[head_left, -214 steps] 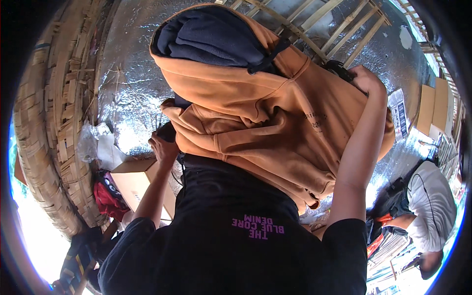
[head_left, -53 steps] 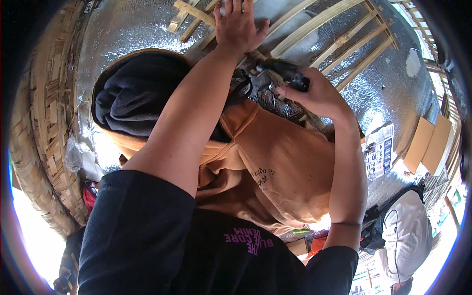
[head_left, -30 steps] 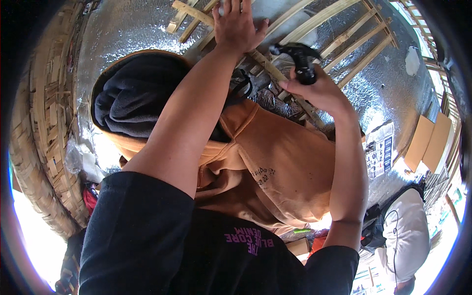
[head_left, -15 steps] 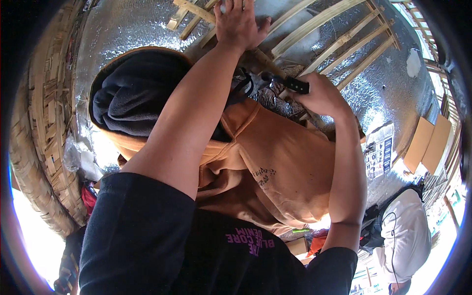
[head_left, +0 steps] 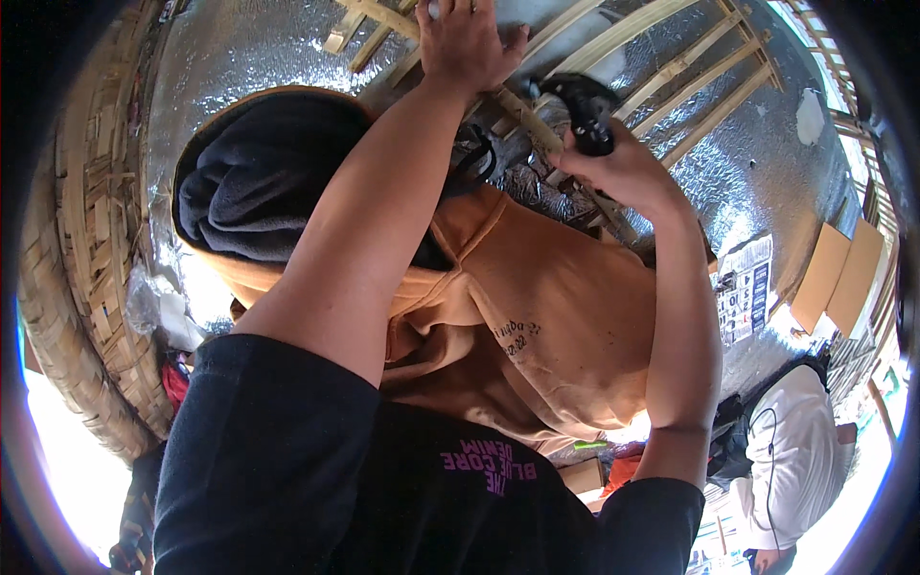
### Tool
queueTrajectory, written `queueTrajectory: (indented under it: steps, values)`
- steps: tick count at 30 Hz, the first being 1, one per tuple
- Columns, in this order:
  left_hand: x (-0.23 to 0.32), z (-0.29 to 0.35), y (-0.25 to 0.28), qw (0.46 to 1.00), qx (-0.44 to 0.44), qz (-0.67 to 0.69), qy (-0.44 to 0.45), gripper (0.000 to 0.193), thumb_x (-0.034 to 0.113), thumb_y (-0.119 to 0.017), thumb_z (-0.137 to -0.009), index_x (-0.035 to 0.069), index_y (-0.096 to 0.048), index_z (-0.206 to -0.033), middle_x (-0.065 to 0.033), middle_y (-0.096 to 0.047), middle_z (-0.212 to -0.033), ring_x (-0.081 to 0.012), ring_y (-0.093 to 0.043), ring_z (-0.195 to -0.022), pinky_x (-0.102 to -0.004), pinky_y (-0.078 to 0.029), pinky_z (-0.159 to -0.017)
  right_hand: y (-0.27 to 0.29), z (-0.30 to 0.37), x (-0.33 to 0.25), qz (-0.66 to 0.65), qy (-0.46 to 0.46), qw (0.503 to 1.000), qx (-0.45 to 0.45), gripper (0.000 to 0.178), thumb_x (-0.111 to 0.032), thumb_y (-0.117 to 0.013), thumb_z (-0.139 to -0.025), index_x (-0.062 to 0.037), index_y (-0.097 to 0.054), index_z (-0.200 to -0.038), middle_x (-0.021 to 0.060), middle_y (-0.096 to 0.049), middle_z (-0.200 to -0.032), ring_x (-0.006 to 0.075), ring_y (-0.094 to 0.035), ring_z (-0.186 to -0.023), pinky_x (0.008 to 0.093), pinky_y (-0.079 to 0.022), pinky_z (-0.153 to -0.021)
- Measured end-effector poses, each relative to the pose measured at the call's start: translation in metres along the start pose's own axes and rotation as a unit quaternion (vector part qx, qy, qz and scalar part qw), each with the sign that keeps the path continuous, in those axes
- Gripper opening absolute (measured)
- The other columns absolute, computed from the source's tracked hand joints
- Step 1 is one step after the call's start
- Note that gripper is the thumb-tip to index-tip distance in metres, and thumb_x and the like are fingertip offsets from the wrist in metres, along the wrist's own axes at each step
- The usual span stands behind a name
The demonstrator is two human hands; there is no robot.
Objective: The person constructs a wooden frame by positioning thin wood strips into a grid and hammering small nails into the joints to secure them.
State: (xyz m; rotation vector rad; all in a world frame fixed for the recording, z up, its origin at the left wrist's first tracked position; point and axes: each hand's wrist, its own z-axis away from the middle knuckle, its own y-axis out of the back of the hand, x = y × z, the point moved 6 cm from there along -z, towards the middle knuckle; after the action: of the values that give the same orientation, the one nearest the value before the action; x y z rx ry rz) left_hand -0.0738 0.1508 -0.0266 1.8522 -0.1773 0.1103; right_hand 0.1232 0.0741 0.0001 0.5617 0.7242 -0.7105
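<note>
My left hand (head_left: 470, 43) lies palm down on a bamboo strip (head_left: 522, 120) at the top edge, thumb spread; its fingertips are partly cut off. To the right, my right hand (head_left: 623, 172) is closed round the black handle of a hammer (head_left: 592, 129). The hammer's dark head is raised, blurred by motion, above the bamboo. Between and below my arms spreads a brown hooded sweatshirt (head_left: 565, 316) with a dark lining; what lies beneath it is hidden. Other bamboo slats (head_left: 671, 81) run side by side behind the hammer.
Silvery foil sheeting (head_left: 240, 57) covers the surface beyond. A woven bamboo wall (head_left: 96, 220) curves along the left. On the right are a printed calendar sheet (head_left: 746, 287), folded cardboard (head_left: 834, 283) and another person in a white sleeve (head_left: 795, 450).
My right hand has tipped the hammer upward, swinging its head up and to the right, away from the bamboo strip. My left hand stays in nearly the same place.
</note>
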Motion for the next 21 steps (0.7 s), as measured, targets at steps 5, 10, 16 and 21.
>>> queueTrajectory:
  steps: [5, 10, 16, 21]
  values:
    - [0.003, -0.002, -0.003, 0.999, -0.021, 0.002, 0.026, 0.083, 0.046, -0.063, -0.088, 0.001, -0.031, -0.15, -0.0194, -0.036, -0.154, -0.0375, -0.032, -0.143, -0.0563, -0.025, -0.116, 0.008, 0.003, 0.008, 0.306, 0.016, 0.952, 0.017, 0.037, -0.031, -0.076, -0.086, 0.0018, -0.073, -0.101, 0.0135, -0.073, -0.083, 0.0226, -0.069, -0.076, 0.0352, -0.052, -0.072]
    - [-0.002, 0.001, 0.0, 1.0, 0.01, 0.003, 0.004, 0.082, 0.046, -0.063, -0.089, 0.001, -0.033, -0.15, -0.0196, -0.037, -0.154, -0.0377, -0.034, -0.142, -0.0565, -0.025, -0.116, -0.01, 0.011, -0.026, 0.098, 0.008, 0.994, -0.043, 0.045, -0.031, -0.079, -0.084, 0.0049, -0.069, -0.108, 0.0136, -0.074, -0.09, 0.0206, -0.069, -0.087, 0.0346, -0.051, -0.08]
    - [0.0, -0.001, -0.001, 1.0, 0.026, -0.008, -0.004, 0.082, 0.046, -0.065, -0.088, 0.0, -0.035, -0.148, -0.0213, -0.038, -0.152, -0.0396, -0.036, -0.14, -0.0577, -0.025, -0.115, 0.003, 0.002, 0.01, 0.288, -0.034, 0.954, -0.083, 0.04, -0.035, -0.075, -0.084, -0.003, -0.073, -0.107, 0.0213, -0.073, -0.097, 0.0328, -0.072, -0.092, 0.0412, -0.054, -0.085]
    - [0.0, 0.004, 0.001, 0.999, 0.046, 0.008, -0.017, 0.083, 0.046, -0.065, -0.087, 0.0, -0.034, -0.149, -0.0217, -0.038, -0.153, -0.04, -0.035, -0.14, -0.0583, -0.025, -0.115, -0.004, 0.0, -0.003, 0.21, 0.001, 0.978, -0.011, 0.035, -0.029, -0.074, -0.088, 0.003, -0.071, -0.101, 0.0158, -0.073, -0.085, 0.0248, -0.07, -0.08, 0.0373, -0.052, -0.075]
